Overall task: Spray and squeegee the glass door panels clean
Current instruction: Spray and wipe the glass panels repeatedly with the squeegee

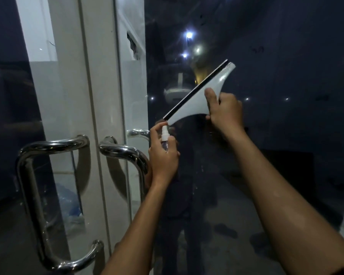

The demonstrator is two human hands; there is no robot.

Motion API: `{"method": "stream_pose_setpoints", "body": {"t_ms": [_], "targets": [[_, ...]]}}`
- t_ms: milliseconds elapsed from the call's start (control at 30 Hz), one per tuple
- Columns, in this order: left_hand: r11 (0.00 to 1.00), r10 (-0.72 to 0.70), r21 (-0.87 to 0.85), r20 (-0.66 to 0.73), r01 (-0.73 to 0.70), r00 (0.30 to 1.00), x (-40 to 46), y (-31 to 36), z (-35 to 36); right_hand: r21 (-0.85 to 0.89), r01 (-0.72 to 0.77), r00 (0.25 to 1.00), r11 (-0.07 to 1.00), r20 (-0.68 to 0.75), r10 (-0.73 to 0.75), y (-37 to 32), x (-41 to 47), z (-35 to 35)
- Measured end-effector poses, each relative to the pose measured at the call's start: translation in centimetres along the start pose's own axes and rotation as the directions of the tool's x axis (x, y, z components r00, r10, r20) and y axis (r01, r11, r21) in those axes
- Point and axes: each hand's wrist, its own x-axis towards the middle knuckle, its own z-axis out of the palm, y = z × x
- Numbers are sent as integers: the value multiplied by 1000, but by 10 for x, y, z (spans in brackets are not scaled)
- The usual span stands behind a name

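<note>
- Head view: your right hand [224, 112] gripped the squeegee [201, 96] by its handle, thumb on the white body. The black blade sat tilted, upper end to the right, seemingly on the glass [286, 76] of the right panel, likely set for a diagonal pull.
- Your left hand [163, 155] wrapped the small spray bottle [164, 138], forefinger on the nozzle top. It sat just under the blade's lower end, probably so you could wet the patch ahead of the stroke.
- Both tools stayed in hand, so you need not swap between them.
- The bottle's lower part was hidden in your palm; fill level unreadable.
- No mist or streaks could be made out on the dark, reflective pane; true blade contact was uncertain.
- The door handles [125, 153] stood just left of your left hand, untouched.
</note>
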Motion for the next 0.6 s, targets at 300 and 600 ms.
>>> {"method": "stream_pose_setpoints", "body": {"t_ms": [300,600], "targets": [[999,32,-23,6,-32,999,14,16,3,-198,-102,995,975,-18,101,90,-57,-65],[988,149,-27,2,-149,989,70,62,-15,-528,365,931,767,189,-312,-28,6,-11]]}}
